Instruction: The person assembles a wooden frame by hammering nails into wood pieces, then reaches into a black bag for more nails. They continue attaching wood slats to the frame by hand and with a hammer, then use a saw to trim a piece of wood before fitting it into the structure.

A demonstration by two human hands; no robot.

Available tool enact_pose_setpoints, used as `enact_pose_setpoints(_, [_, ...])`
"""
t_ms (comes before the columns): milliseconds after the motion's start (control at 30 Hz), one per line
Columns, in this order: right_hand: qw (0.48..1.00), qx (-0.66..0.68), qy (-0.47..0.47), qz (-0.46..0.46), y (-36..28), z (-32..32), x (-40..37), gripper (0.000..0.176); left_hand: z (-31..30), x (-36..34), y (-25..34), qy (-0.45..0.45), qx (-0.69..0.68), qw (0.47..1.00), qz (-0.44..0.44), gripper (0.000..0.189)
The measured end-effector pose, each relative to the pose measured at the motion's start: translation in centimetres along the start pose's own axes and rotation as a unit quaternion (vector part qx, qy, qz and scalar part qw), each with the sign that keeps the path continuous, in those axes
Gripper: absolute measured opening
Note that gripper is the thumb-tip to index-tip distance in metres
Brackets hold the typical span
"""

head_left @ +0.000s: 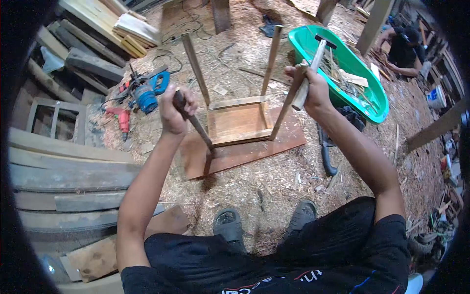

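Note:
An upturned wooden stool frame (240, 122) with four legs pointing up rests on a reddish-brown board (245, 156) on the floor. My left hand (179, 110) is closed round the top of its near left leg. My right hand (313, 88) grips the wooden handle of a hammer (316, 63), whose dark head points up and away over the green tub. The top of the near right leg (289, 105) is also at my right hand, against its fingers; whether they wrap round the leg is hard to tell.
Blue power tool (147, 95) and red drill (121, 120) lie on the left. Stacked planks (73, 176) line the left side. A green tub (377, 100) with wood scraps stands at right, beside a black-handled saw (327, 154). Another person (409, 46) crouches at the far right.

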State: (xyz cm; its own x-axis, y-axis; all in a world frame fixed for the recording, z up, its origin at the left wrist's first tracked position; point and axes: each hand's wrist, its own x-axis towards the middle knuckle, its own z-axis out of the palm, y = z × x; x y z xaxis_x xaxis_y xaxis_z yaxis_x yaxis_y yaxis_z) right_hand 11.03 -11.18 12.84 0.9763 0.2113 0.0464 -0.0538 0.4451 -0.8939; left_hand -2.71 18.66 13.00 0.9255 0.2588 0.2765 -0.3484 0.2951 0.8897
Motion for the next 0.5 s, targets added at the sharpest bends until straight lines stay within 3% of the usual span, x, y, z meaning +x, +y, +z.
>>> enact_pose_setpoints(133, [0.996, -0.058, 0.053, -0.04, -0.2, -1.0, 0.2, 0.023, 0.7, -0.4, 0.0, 0.009, 0.01, 1.0, 0.021, 0.066])
enact_pose_setpoints(167, [0.994, -0.039, 0.078, -0.06, -0.2, -1.1, 0.2, 0.018, -0.2, -0.2, -0.5, -0.027, 0.017, 0.999, 0.03, 0.073])
enact_pose_setpoints(400, [0.992, -0.053, 0.05, -0.102, -2.7, -1.6, -0.3, 0.019, -0.2, -0.1, -0.7, 0.002, 0.021, 0.999, 0.029, 0.065])
enact_pose_setpoints(500, [0.998, -0.044, 0.029, -0.046, -3.6, -1.2, -0.5, 0.026, -0.2, 0.1, -0.4, 0.011, 0.0, 1.0, 0.017, 0.06])
